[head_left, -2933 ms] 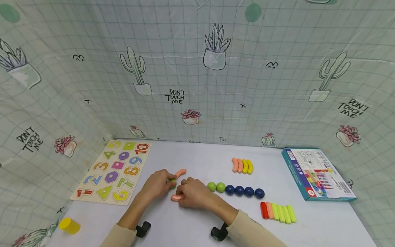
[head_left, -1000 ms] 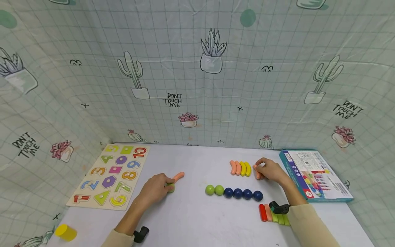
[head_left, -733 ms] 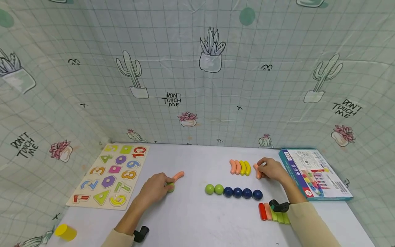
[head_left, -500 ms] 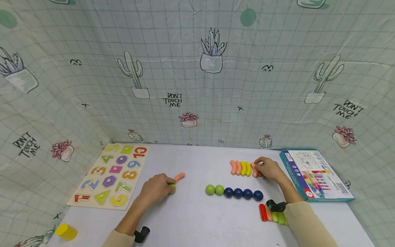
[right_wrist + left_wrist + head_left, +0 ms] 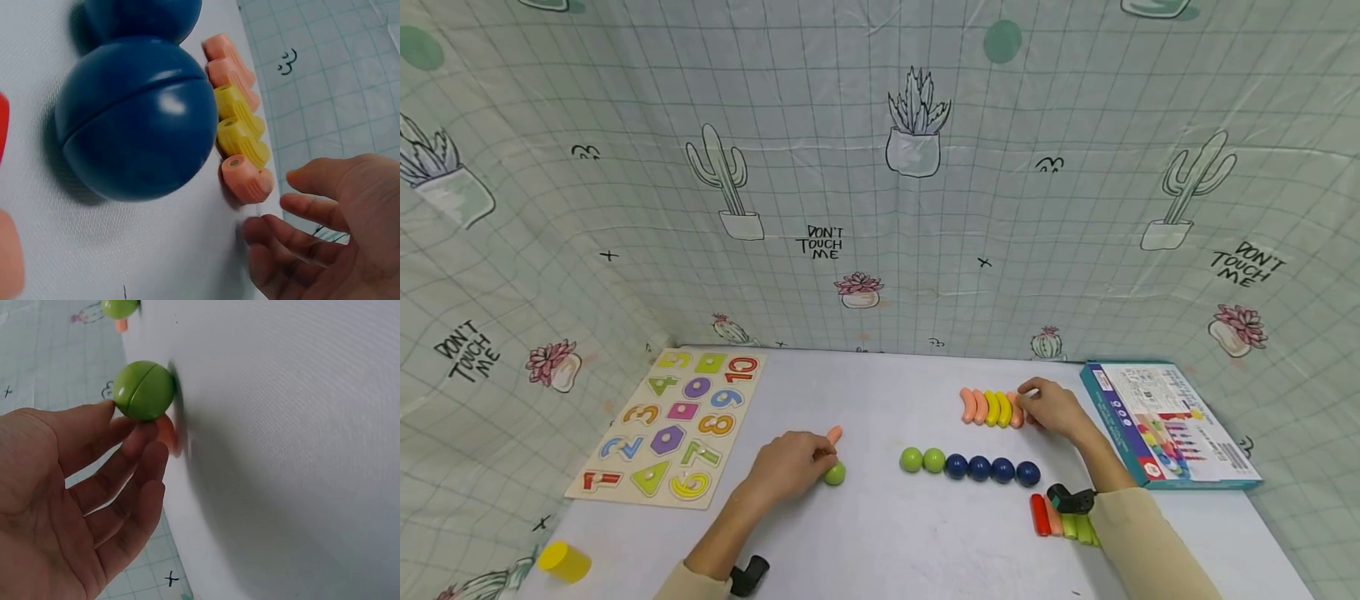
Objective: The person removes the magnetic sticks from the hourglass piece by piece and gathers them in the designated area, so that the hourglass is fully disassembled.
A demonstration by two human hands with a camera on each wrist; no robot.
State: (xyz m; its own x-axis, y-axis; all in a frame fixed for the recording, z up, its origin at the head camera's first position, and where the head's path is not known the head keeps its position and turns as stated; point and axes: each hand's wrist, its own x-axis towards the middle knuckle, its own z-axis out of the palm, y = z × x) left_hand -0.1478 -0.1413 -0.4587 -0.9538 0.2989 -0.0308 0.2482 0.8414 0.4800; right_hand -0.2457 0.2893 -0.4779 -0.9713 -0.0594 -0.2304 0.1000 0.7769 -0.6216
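Note:
My left hand (image 5: 793,467) pinches a glossy green ball (image 5: 834,473) between thumb and fingers; a thin groove runs round the ball (image 5: 144,390) in the left wrist view. Just behind those fingers lies a pink curved piece (image 5: 834,435), partly hidden. My right hand (image 5: 1054,408) has loosely bent fingers beside a pink curved piece (image 5: 247,178) with a hole in its end. A gap shows between fingertips and piece in the right wrist view. That piece ends a row of curved pieces, with two yellow ones (image 5: 997,408) and two more pink ones (image 5: 973,406).
Two green balls (image 5: 922,459) and several dark blue balls (image 5: 991,469) form a row mid-table. Red, pink and green sticks (image 5: 1060,518) lie partly under my right wrist. A number board (image 5: 670,425) is left, a yellow cylinder (image 5: 564,562) near it, a flat box (image 5: 1172,425) right.
My right hand brought the last pink curved piece across to the row's right end and let go of it. My left hand has shifted slightly right and nearer with the green ball.

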